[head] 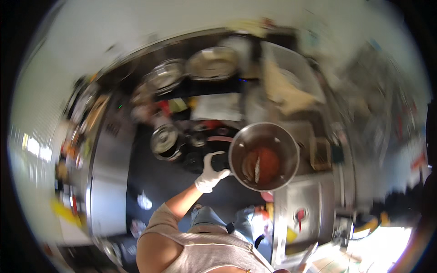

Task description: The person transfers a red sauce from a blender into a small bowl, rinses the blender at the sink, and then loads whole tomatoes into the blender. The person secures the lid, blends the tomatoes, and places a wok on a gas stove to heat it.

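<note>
My left hand [210, 175], in a white glove, is just left of a large metal pot [294, 150]. Its fingers and thumb curve around a dark area, and the thumb tip reaches the pot's side. Blur hides whether it grips a handle. Inside the pot lies an orange-red substance [269, 163] with a bright streak across it. My right hand is out of view. Left of the glove stands a round metal vessel with a lid [164, 139].
A metal sink [309, 198] with a red object [300, 215] over its drain lies at right. Two round metal pans [213, 64] [167, 75] stand at the back, beside a pale translucent tub [300, 71]. A steel counter [111, 177] runs along the left.
</note>
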Demonstrator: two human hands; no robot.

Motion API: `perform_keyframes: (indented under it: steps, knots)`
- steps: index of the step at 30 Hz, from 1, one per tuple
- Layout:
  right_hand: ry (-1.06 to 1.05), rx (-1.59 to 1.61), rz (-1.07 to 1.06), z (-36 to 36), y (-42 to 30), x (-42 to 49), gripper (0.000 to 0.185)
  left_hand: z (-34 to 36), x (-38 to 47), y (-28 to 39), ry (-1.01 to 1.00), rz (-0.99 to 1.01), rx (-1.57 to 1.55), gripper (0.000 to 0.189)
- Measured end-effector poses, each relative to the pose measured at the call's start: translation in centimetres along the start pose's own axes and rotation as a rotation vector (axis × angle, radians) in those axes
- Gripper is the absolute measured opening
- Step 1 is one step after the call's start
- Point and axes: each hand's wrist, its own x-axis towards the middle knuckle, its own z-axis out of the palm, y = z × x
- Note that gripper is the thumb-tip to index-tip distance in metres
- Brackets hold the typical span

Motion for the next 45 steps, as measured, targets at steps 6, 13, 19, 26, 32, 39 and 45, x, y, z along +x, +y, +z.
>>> perform_keyframes:
  steps: [6, 13, 19, 26, 32, 39, 45]
  knots:
    - [-0.816, 0.55, -0.092, 5.5, -18.6, -12.6, 0.014, -21.3, -6.4, 6.0, 0.292, -0.051, -0.277, 0.009]
    - [-1.363, 0.785, -0.113, 15.8, -39.4, -24.8, 0.013, -46.0, -19.6, 14.5, 0.824, 0.026, -0.116, 0.01]
    - [-1.599, 0.754, -0.369, 22.2, -56.5, -34.6, 0.012, -64.1, -26.0, 19.3, 1.391, 0.039, 0.001, 0.029]
    - [-1.615, 0.635, -0.627, 33.5, -76.6, -46.9, 0.012, -87.1, -27.0, 23.7, 1.615, 0.227, 0.213, 0.03]
    - [-1.717, 0.585, -0.702, 37.4, -98.1, -54.8, 0.018, -105.2, -24.9, 28.5, 1.718, 0.155, 0.273, 0.016]
    - [-1.566, 0.584, -1.066, 39.7, -117.1, -64.8, 0.022, -126.1, -20.3, 28.9, 1.682, -0.019, 0.449, 0.013]
    - [-1.427, 0.457, -1.072, 38.0, -123.4, -71.6, 0.022, -144.5, -15.7, 25.3, 1.456, -0.251, 0.349, 0.017]
